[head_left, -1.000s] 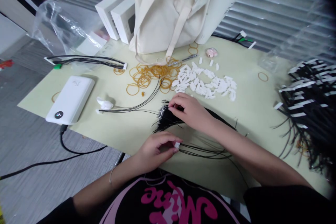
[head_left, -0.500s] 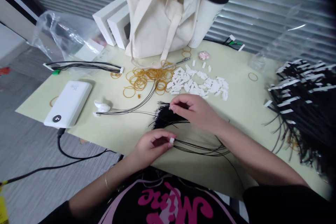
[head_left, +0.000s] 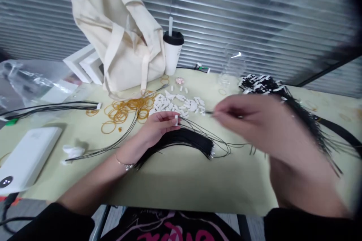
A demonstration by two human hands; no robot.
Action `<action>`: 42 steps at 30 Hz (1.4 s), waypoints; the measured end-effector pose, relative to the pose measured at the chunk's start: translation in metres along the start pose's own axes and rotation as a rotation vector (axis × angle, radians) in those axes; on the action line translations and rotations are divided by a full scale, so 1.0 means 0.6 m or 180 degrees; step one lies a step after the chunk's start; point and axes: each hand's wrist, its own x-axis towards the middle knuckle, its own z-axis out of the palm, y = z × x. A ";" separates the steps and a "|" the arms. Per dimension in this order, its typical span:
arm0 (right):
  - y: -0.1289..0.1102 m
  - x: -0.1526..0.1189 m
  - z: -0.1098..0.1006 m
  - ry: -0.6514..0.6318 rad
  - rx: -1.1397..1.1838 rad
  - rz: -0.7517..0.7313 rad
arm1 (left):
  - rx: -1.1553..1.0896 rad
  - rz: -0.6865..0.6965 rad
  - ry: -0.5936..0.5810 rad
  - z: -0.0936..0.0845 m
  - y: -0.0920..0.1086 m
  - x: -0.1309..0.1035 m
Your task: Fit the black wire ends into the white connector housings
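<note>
My left hand [head_left: 158, 128] pinches a small white connector housing [head_left: 176, 120] over the table. Thin black wires [head_left: 202, 132] trail from the housing to the right. Blurred by motion and raised nearer the camera, my right hand [head_left: 243, 116] has its thumb and finger pressed together on a thin black wire [head_left: 208, 112], whose short end sticks out to the left. Beneath my left hand lies a bundle of black wires [head_left: 186, 141] with silvery terminals at its right end. A pile of white housings [head_left: 189, 104] lies just behind my left hand.
Rubber bands [head_left: 127, 109] lie left of the housings, near a pen-like metal tool [head_left: 158, 89]. A canvas bag [head_left: 127, 56] and lidded cup [head_left: 173, 52] stand behind. The power bank [head_left: 34, 154] sits left; finished-looking wire harnesses [head_left: 266, 84] are heaped right.
The view has tilted up and turned right. My right hand has moved right and up, away from the wire bundle. My left hand still holds the white connector housing, now closer to the pile.
</note>
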 end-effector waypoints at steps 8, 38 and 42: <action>0.059 0.062 0.144 -0.0837 0.0540 0.0374 | -0.0134 -0.0313 0.0068 -0.013 -0.030 -0.008; 0.067 0.059 0.133 -0.1120 0.0835 -0.0079 | -0.0072 -0.0440 -0.0025 -0.003 -0.019 -0.019; 0.067 0.056 0.132 -0.1156 0.0835 -0.0001 | -0.0090 -0.0498 -0.0065 -0.001 -0.020 -0.022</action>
